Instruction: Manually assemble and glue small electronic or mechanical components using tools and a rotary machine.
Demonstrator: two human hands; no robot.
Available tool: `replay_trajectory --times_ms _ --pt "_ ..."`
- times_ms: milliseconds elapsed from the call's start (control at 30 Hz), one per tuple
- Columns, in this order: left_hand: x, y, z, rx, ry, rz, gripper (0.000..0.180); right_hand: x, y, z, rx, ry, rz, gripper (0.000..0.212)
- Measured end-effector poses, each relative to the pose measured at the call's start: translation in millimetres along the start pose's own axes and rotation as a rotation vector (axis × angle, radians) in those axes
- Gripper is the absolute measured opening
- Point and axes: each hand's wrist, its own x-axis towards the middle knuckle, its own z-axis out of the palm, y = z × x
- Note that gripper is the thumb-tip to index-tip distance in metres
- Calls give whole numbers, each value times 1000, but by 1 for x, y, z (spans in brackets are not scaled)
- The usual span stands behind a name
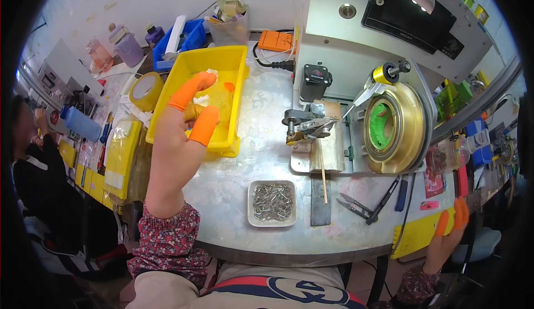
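Indoors, a machine (pixel 353 67) topped a table (pixel 225 203). Left hand (pixel 175 148) arched over a bin (pixel 227 146), fingers (pixel 186 92) parted, seemingly empty; right hand (pixel 446 239), grip unclear, hung rightward.

Bright orange covers coloured fingertips of the left hand (pixel 177 153) at centre left and the right hand (pixel 443 246) at lower right. The left sleeve (pixel 164 245) bore small red, pink and white flowers on a dark ground. The bin (pixel 238 103) was yellow, the tray (pixel 194 34) at upper left blue, and the tabletop (pixel 267 109) pale grey with faint flowers. At lower centre, silvery hooks (pixel 272 200) filled a white dish (pixel 251 204); at right, a gold wheel (pixel 413 125) circled a green ring (pixel 378 135).
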Motion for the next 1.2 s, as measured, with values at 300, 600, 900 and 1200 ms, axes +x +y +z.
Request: replay_trajectory --times_ms 300,600,900,1200 --pt "9 14 13 -46 -105 88 38 3 -150 37 777 -472 -567 60" --pt "49 32 49 -38 -373 137 35 52 -194 135 1911 -658 499 58" --pt "94 20 79 94 -845 122 32 38 -189 149 1911 -396 546 23" --pt "101 15 110 158 -1159 240 20 64 -190 173 1846 -438 598 21"
